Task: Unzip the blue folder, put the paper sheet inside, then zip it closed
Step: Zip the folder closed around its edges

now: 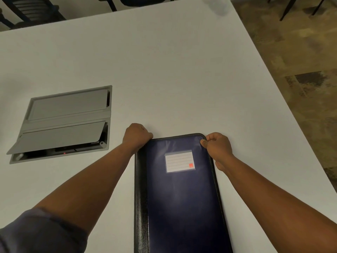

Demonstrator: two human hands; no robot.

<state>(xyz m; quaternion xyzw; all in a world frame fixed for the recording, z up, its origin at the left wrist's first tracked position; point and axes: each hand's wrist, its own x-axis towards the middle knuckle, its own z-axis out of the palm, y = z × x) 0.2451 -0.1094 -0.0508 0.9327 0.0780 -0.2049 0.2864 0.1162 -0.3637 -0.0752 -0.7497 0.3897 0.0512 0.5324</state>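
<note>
Both our left hand [136,136] and right hand [217,146] pinch the blue folder's [182,198] 12 o'clock corners; its long axis runs 6–12.

No words or numbers could be read. The blue folder [182,198] had a white label card [179,161] in a clear pocket on its front. The card showed only blank lines. A small orange square [190,165] sat in the card's lower right corner, and the tiny print on it was too small to read.
</note>
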